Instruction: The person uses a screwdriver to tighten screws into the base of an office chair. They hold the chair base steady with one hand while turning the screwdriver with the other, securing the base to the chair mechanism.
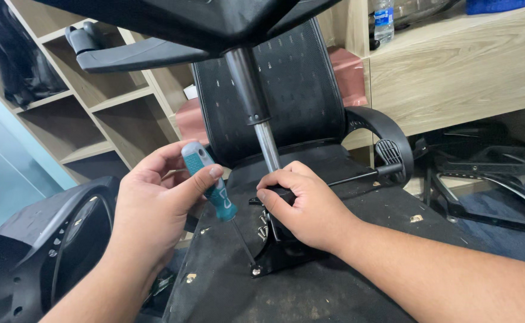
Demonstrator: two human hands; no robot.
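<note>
Both hands work on the upturned chair seat (334,281): left hand (155,209) closed round a teal screwdriver (210,179), its tip at a screw (255,271). Right hand (301,203) grips the black metal plate (274,239) beside the shiny post (267,143); best kept steady, with the screwdriver square in the screw.

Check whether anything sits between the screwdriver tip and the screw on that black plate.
Nothing visible blocks it. The screwdriver, in the left hand, runs its shaft straight down to the screw. The right hand rests beside, clear of it.

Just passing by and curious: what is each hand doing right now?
Left hand: closed around a teal-handled screwdriver.
Right hand: fingers curled on the black mechanism plate at the gas cylinder's base.
</note>
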